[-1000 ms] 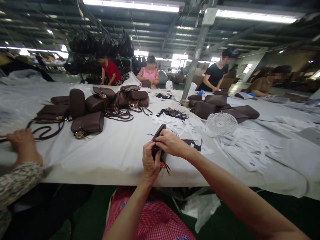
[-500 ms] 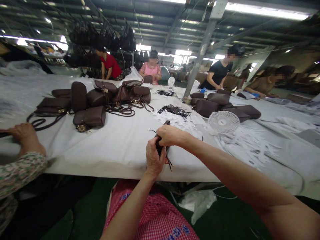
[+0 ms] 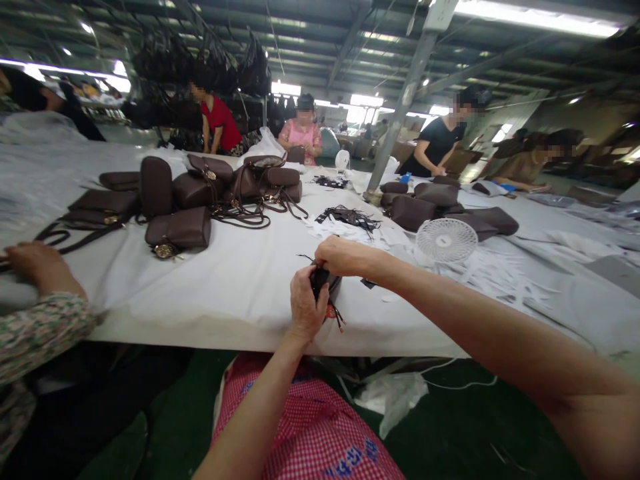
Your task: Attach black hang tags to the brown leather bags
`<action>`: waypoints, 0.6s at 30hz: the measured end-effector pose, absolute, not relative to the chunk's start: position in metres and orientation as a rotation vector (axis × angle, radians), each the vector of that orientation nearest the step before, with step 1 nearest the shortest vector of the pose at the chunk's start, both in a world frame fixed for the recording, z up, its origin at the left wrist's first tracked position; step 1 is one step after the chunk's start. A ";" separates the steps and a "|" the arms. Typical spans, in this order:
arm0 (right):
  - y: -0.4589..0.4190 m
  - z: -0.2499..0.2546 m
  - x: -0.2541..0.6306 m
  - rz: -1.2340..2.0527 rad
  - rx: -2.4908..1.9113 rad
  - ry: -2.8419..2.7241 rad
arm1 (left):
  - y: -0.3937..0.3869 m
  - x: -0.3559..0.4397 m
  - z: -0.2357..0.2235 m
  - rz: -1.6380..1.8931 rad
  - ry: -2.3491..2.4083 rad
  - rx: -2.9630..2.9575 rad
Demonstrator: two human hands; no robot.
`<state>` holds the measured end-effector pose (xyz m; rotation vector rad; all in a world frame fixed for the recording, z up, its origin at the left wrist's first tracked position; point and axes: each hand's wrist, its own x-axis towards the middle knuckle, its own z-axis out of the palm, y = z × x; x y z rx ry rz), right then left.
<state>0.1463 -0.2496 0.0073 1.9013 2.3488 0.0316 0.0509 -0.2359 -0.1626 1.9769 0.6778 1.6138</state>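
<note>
A small dark brown handbag stands near the table's front edge, partly covered by my hands. Thin cords with metal tips and an orange-red piece hang at its lower right side. My left hand is wrapped around the bag's left side, thumb toward me, over a black part at the opening. From above, my right hand is closed at the bag's top, its fingertips pinched together; what they pinch is hidden. On the white table just right of the bag lies a small dark scrap.
Several brown handbags are piled at the left, more bag bodies at the right. A white fan, black strips and white scraps lie between and beside them. A co-worker's hand is at far left.
My right hand has shifted slightly up at the bag's top, and more of the black part shows under it. The dark scrap right of the bag now shows. The view has shifted slightly.
</note>
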 end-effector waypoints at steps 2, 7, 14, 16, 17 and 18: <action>-0.246 0.004 0.166 -0.217 1.996 2.422 | -0.234 0.051 -0.163 1.586 0.664 1.962; -0.241 -0.014 0.200 -1.117 2.478 2.348 | -0.234 0.056 -0.165 1.460 0.730 1.741; -0.256 -0.024 0.170 -1.232 2.201 2.612 | -0.231 0.054 -0.161 1.315 0.716 1.620; -0.257 -0.020 0.162 -1.030 2.095 2.704 | -0.227 0.050 -0.158 1.261 0.679 1.638; -0.257 -0.019 0.160 -1.029 2.109 2.691 | -0.226 0.048 -0.157 1.240 0.665 1.637; -0.258 -0.018 0.160 -1.100 2.158 2.650 | -0.226 0.047 -0.157 1.225 0.655 1.631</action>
